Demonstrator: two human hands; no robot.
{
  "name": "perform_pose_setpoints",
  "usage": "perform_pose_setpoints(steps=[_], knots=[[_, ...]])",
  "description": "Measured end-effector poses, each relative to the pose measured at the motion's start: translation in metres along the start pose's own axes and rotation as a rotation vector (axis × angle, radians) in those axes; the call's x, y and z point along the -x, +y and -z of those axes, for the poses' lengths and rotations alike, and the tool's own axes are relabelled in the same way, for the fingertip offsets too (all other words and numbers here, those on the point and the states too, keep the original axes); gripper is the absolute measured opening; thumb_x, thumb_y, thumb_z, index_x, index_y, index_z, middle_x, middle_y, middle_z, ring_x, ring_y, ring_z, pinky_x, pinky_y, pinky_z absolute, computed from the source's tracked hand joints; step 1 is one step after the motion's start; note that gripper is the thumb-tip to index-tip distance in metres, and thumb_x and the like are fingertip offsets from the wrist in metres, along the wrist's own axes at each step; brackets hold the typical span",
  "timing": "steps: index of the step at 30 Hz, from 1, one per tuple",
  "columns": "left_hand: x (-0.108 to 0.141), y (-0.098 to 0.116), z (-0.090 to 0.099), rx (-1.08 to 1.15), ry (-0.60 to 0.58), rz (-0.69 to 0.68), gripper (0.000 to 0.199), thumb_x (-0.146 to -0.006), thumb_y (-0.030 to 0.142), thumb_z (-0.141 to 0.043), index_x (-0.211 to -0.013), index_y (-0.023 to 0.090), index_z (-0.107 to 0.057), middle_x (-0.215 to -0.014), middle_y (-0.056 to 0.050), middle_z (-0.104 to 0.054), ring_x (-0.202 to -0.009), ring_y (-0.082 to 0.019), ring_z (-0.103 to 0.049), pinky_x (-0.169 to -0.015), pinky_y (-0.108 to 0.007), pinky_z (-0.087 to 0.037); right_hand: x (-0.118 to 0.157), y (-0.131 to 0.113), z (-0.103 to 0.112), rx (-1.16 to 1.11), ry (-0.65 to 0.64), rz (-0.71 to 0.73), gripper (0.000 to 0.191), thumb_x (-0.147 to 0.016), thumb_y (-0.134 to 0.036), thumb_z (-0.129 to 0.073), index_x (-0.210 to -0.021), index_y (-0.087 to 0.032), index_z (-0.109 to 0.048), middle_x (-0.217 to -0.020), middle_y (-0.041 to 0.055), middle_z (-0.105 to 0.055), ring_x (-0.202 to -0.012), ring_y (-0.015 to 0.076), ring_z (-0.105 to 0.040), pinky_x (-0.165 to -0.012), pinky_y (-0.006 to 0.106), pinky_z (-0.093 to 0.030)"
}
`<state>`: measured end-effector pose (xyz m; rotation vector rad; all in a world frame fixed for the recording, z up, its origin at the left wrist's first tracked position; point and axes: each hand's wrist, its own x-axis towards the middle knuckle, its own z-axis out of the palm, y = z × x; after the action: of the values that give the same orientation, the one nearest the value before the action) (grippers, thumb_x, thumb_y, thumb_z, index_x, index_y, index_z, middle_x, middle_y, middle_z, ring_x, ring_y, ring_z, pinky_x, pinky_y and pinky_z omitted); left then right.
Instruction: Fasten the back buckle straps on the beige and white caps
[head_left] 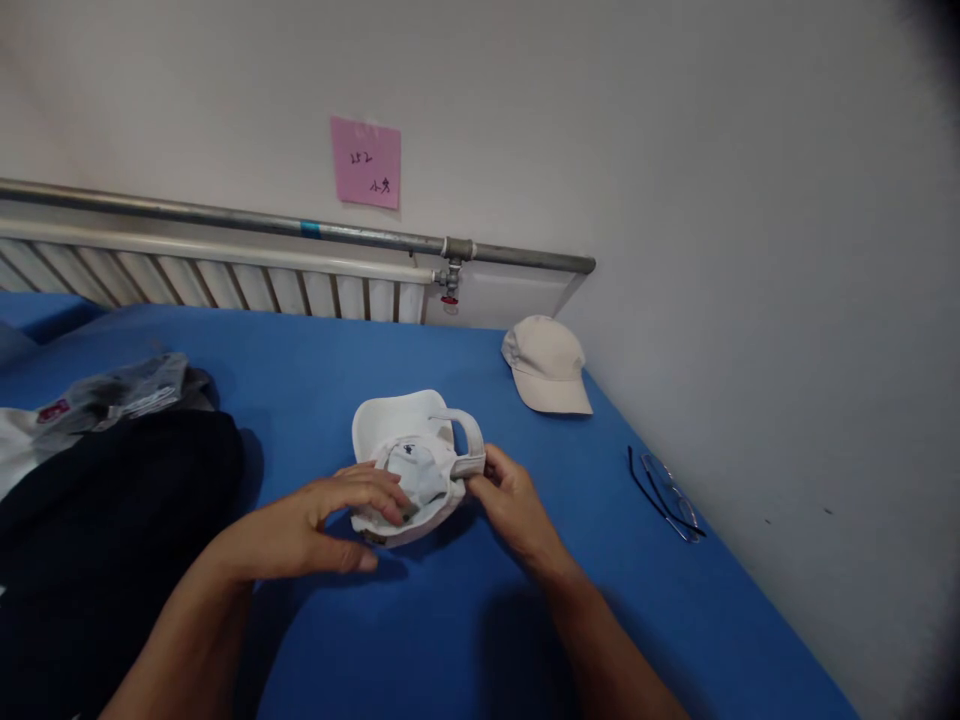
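A white baseball cap (pixel 394 412) lies upside down on the blue tabletop, its inside facing up and its brim pointing away from me. My right hand (pixel 514 500) pinches the cap's back strap, which arches up at the right side. My left hand (pixel 322 515) is at the cap's left side, its fingers stretched over the opening and reaching inside, the thumb apart below. A whitish lining with a small dark mark shows inside the cap.
A beige cap (pixel 550 360) sits at the back right by the wall. Eyeglasses (pixel 667 500) lie near the right edge. Dark clothing (pixel 127 520) and a clear plastic bag (pixel 127 390) are piled at left. A radiator (pixel 225 285) and metal pipe (pixel 375 237) run behind the blue surface (pixel 420 630).
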<state>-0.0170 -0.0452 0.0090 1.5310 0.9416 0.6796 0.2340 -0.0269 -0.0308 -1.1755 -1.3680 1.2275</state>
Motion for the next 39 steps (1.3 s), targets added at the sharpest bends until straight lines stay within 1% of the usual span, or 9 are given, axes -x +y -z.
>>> perform_pose_setpoints(steps=[3,5,8,15,21,27,30,34,39], knots=[[-0.002,-0.008,0.0,-0.035,0.101,-0.043,0.009,-0.072,0.022,-0.075,-0.08,0.024,-0.08,-0.1,-0.008,-0.076,-0.122,-0.031,-0.057,-0.114,-0.045,-0.028,0.003,-0.005,0.001,-0.049,-0.023,0.012,0.014,-0.067,-0.013,-0.054,-0.076,-0.02,-0.061,-0.075,-0.0036,-0.062,-0.075,0.0145,-0.055,-0.072,0.026,-0.043],[-0.002,-0.012,0.003,0.039,0.182,-0.042,0.016,-0.074,0.028,-0.075,-0.089,0.024,-0.08,-0.098,-0.007,-0.076,-0.109,-0.03,-0.064,-0.099,-0.041,-0.046,0.006,-0.01,0.002,-0.083,-0.092,0.042,0.02,-0.064,-0.012,-0.057,-0.081,-0.02,-0.065,-0.079,-0.0029,-0.064,-0.079,0.0152,-0.057,-0.075,0.026,-0.043],[-0.001,-0.014,0.007,0.157,0.198,-0.04,0.021,-0.075,0.028,-0.076,-0.095,0.023,-0.079,-0.092,-0.006,-0.076,-0.086,-0.024,-0.068,-0.079,-0.033,-0.054,0.013,-0.018,0.003,-0.147,-0.175,0.113,0.024,-0.065,-0.016,-0.065,-0.088,-0.022,-0.068,-0.085,-0.0019,-0.067,-0.085,0.0166,-0.059,-0.079,0.028,-0.044],[-0.002,-0.017,0.012,0.258,0.059,-0.023,0.013,-0.076,0.027,-0.076,-0.085,0.019,-0.076,-0.079,-0.001,-0.073,-0.071,-0.014,-0.063,-0.067,-0.021,-0.05,0.018,-0.018,0.004,-0.277,-0.126,0.057,0.011,-0.079,-0.03,-0.063,-0.079,-0.019,-0.065,-0.067,-0.0021,-0.059,-0.064,0.0118,-0.053,-0.061,0.023,-0.041],[0.0,-0.032,0.023,0.387,0.098,0.05,0.019,-0.074,0.035,-0.078,-0.076,0.018,-0.07,-0.06,0.003,-0.063,-0.049,-0.007,-0.053,-0.047,-0.014,-0.039,0.008,-0.015,0.01,-0.498,-0.103,-0.017,0.016,-0.08,-0.036,-0.061,-0.075,-0.021,-0.057,-0.045,-0.0118,-0.035,-0.037,0.0052,-0.02,-0.039,0.019,-0.025],[-0.004,-0.02,0.007,0.235,-0.056,0.101,0.018,-0.077,0.034,-0.075,-0.081,0.018,-0.07,-0.069,0.002,-0.064,-0.059,-0.01,-0.056,-0.055,-0.017,-0.044,0.011,-0.021,0.008,-0.046,-0.385,-0.154,0.045,-0.09,-0.049,-0.05,-0.069,-0.014,-0.066,-0.06,0.0006,-0.06,-0.053,0.0086,-0.049,-0.05,0.021,-0.036],[-0.008,-0.012,-0.002,0.15,-0.126,0.085,0.015,-0.08,0.032,-0.071,-0.086,0.018,-0.071,-0.074,0.001,-0.062,-0.064,-0.011,-0.054,-0.057,-0.018,-0.043,0.013,-0.022,0.012,-0.094,-0.496,-0.266,0.036,-0.085,-0.046,-0.058,-0.078,-0.013,-0.07,-0.06,0.0007,-0.063,-0.05,0.0087,-0.05,-0.048,0.021,-0.036],[-0.009,-0.011,-0.007,0.065,-0.161,0.08,0.021,-0.084,0.037,-0.066,-0.089,0.016,-0.069,-0.069,0.003,-0.054,-0.057,-0.009,-0.043,-0.051,-0.018,-0.035,0.013,-0.019,0.012,-0.246,-0.546,-0.368,0.022,-0.067,-0.022,-0.075,-0.087,-0.014,-0.071,-0.066,-0.0021,-0.065,-0.053,0.0084,-0.058,-0.052,0.02,-0.045],[-0.007,-0.015,-0.008,0.068,-0.146,0.081,0.023,-0.084,0.036,-0.062,-0.097,0.017,-0.068,-0.072,0.002,-0.054,-0.06,-0.01,-0.042,-0.053,-0.02,-0.033,0.013,-0.014,0.003,-0.468,-0.509,-0.345,0.025,-0.065,-0.008,-0.067,-0.089,-0.017,-0.062,-0.067,-0.0024,-0.068,-0.051,0.0104,-0.063,-0.05,0.021,-0.051]])
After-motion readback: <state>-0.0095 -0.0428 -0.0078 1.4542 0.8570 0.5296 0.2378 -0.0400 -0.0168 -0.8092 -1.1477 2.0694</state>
